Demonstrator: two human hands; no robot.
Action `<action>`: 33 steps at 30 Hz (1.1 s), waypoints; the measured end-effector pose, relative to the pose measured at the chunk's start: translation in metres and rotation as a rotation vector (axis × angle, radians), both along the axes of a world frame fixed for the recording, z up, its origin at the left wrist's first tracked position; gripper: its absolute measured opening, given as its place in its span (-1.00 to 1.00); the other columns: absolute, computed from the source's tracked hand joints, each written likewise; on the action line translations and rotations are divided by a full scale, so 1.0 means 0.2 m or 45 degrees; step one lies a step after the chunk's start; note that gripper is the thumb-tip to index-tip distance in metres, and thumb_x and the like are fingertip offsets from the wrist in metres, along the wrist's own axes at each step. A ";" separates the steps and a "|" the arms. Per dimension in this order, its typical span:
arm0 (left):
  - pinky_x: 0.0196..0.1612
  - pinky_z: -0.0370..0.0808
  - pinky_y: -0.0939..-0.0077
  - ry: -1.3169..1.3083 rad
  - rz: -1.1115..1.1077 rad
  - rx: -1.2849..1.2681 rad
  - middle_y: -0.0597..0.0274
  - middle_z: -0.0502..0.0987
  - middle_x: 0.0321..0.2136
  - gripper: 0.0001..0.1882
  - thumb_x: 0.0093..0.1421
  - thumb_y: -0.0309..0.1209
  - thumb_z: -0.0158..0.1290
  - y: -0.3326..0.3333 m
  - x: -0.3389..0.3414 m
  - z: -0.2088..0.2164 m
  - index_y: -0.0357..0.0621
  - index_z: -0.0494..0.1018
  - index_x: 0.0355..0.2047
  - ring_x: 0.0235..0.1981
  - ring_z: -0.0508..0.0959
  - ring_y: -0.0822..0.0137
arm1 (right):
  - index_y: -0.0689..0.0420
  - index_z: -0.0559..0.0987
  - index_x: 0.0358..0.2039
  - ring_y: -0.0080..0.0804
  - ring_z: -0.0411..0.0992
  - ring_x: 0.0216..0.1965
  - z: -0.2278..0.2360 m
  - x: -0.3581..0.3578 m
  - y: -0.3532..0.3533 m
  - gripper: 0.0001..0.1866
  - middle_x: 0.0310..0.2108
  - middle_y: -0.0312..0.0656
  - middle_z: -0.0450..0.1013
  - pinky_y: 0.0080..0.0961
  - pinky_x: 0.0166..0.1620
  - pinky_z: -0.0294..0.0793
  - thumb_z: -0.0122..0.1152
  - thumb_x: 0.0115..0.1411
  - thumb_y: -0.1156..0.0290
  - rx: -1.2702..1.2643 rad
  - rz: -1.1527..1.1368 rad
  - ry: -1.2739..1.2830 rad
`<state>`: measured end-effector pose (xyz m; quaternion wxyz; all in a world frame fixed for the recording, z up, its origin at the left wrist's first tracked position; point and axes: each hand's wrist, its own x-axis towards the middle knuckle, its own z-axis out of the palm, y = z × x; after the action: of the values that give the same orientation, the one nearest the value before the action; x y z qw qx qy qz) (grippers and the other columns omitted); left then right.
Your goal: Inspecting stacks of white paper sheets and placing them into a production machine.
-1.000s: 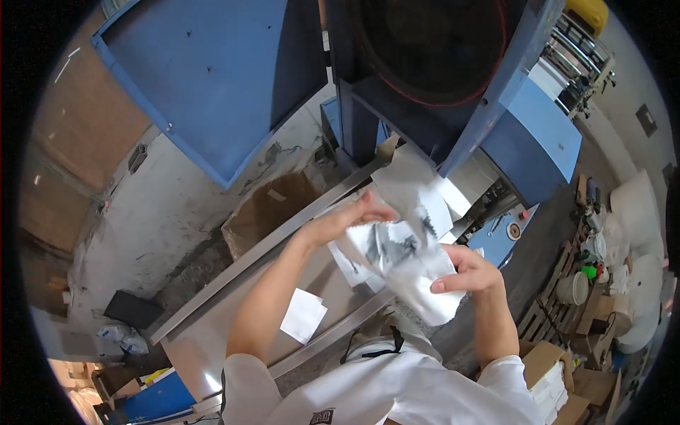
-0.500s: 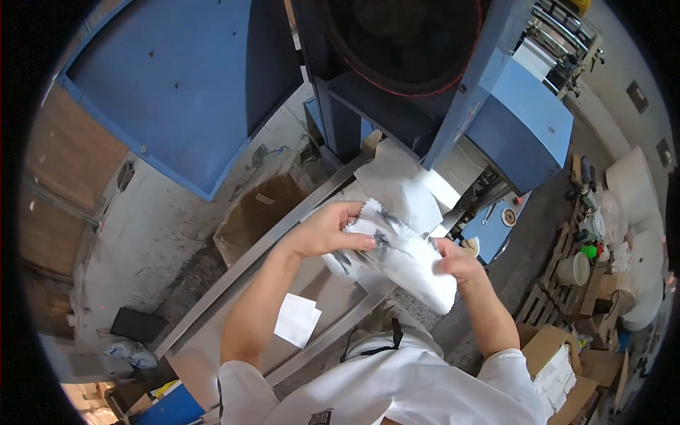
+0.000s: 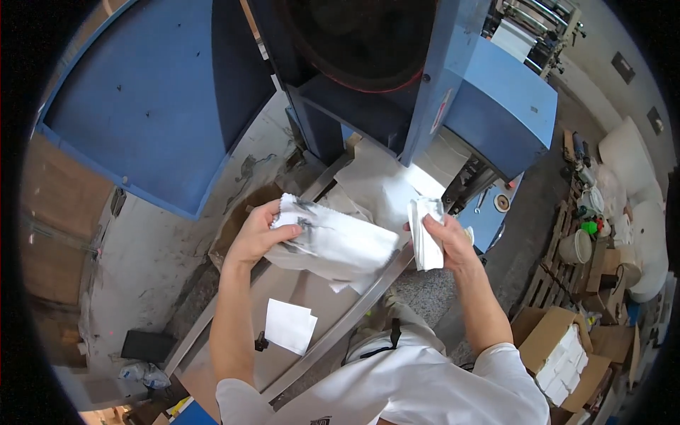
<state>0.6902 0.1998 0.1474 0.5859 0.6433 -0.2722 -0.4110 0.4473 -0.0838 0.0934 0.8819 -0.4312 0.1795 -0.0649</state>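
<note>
My left hand (image 3: pixel 256 235) is closed on one end of a white packaging sleeve (image 3: pixel 343 241) with a zigzag edge and dark grey marks, thumb on top. The sleeve stretches to the right over a metal chute. Close by, my right hand (image 3: pixel 455 242) grips a stack of folded white paper napkins (image 3: pixel 426 235), held upright and apart from the sleeve. Below my left hand, a few flat white napkins (image 3: pixel 290 326) lie on the chute (image 3: pixel 244 341). Further up the chute, white sheets (image 3: pixel 375 177) are heaped.
Ahead stands a blue machine (image 3: pixel 418 92) with a dark round opening, its blue door (image 3: pixel 134 106) swung out to the left. A raised metal rail (image 3: pixel 333 336) edges the chute. At right are a cardboard box (image 3: pixel 591 361) of white packs and a wooden pallet (image 3: pixel 542 273).
My hands have moved apart. The napkin stack now shows in my right hand, clear of the sleeve, while my left hand has drawn the sleeve to the left. The view has shifted slightly.
</note>
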 end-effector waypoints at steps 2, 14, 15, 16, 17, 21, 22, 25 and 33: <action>-0.09 0.48 0.56 -0.139 0.076 0.067 0.26 0.58 -0.20 -0.56 0.06 -0.54 0.24 -0.01 0.01 -0.02 -0.33 0.44 -0.02 -0.20 0.55 0.48 | 0.28 0.42 0.04 -0.36 0.58 -0.34 0.06 -0.01 0.00 -0.53 -0.20 -0.04 0.56 -0.40 -0.27 0.64 0.27 0.24 0.25 -0.123 -0.037 -0.042; 0.01 0.45 0.45 -0.555 -0.029 0.068 0.00 0.57 -0.07 -0.20 0.11 -0.57 0.11 -0.28 -0.26 0.03 -0.06 0.11 0.36 -0.09 0.56 0.31 | 0.29 0.45 -0.06 -0.56 0.49 -0.19 0.27 0.25 0.18 -0.52 -0.19 -0.19 0.54 -0.60 -0.11 0.49 0.47 0.08 0.40 -0.716 0.077 -0.253; -0.05 0.46 0.51 -0.569 -0.020 -0.069 0.03 0.59 -0.18 -0.20 0.13 -0.61 0.08 -0.28 -0.25 0.01 -0.04 0.07 0.38 -0.15 0.56 0.38 | 0.28 0.46 -0.13 -0.56 0.49 -0.19 0.28 0.26 0.20 -0.58 -0.21 -0.17 0.55 -0.61 -0.13 0.48 0.47 0.08 0.42 -0.690 0.120 -0.258; -0.05 0.46 0.51 -0.574 -0.013 -0.068 0.03 0.59 -0.18 -0.20 0.13 -0.61 0.08 -0.26 -0.26 0.00 -0.04 0.07 0.38 -0.15 0.56 0.38 | 0.29 0.46 -0.13 -0.56 0.49 -0.19 0.29 0.27 0.21 -0.58 -0.22 -0.17 0.55 -0.61 -0.13 0.48 0.46 0.08 0.43 -0.698 0.172 -0.240; -0.08 0.45 0.54 -0.476 0.033 -0.111 0.06 0.59 -0.23 -0.19 0.13 -0.63 0.06 -0.25 -0.28 0.01 -0.05 0.05 0.38 -0.19 0.55 0.41 | 0.30 0.46 -0.13 -0.57 0.49 -0.20 0.30 0.27 0.21 -0.59 -0.23 -0.17 0.56 -0.62 -0.13 0.47 0.46 0.09 0.43 -0.706 0.222 -0.215; -0.20 0.44 0.63 -0.267 0.043 -0.138 0.16 0.55 -0.35 -0.20 0.16 -0.70 -0.02 -0.21 -0.27 0.00 -0.14 -0.02 0.40 -0.31 0.51 0.49 | 0.28 0.54 -0.10 -0.58 0.48 -0.24 0.31 0.29 0.25 -0.61 -0.26 -0.24 0.56 -0.57 -0.14 0.48 0.42 0.13 0.36 -0.853 0.350 -0.249; -0.22 0.44 0.62 -0.253 -0.025 -0.123 0.18 0.55 -0.35 -0.20 0.16 -0.70 -0.03 -0.19 -0.26 -0.01 -0.16 -0.03 0.40 -0.32 0.50 0.49 | 0.25 0.58 -0.09 -0.57 0.47 -0.23 0.32 0.29 0.25 -0.62 -0.26 -0.24 0.56 -0.56 -0.14 0.48 0.42 0.13 0.33 -0.899 0.355 -0.234; -0.09 0.44 0.59 -0.124 -0.264 0.065 0.14 0.52 -0.14 -0.20 0.19 -0.69 -0.06 -0.17 -0.26 0.10 -0.15 -0.08 0.42 -0.16 0.52 0.47 | 0.26 0.58 -0.08 -0.55 0.49 -0.22 0.30 0.30 0.23 -0.60 -0.26 -0.19 0.56 -0.56 -0.13 0.48 0.42 0.12 0.34 -1.133 0.301 -0.318; -0.06 0.42 0.60 0.219 -0.220 0.002 0.22 0.51 -0.13 -0.29 0.20 -0.59 -0.01 -0.12 -0.25 0.06 -0.20 0.05 0.37 -0.13 0.49 0.48 | 0.27 0.56 -0.16 -0.51 0.50 -0.21 0.32 0.29 0.27 -0.64 -0.26 -0.19 0.56 -0.54 -0.11 0.49 0.45 0.09 0.38 -1.092 0.253 -0.311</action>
<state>0.6404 0.1752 0.1601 0.5689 0.5803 -0.2749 -0.5139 0.5061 -0.0300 0.1584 0.6403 -0.7617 -0.0111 -0.0987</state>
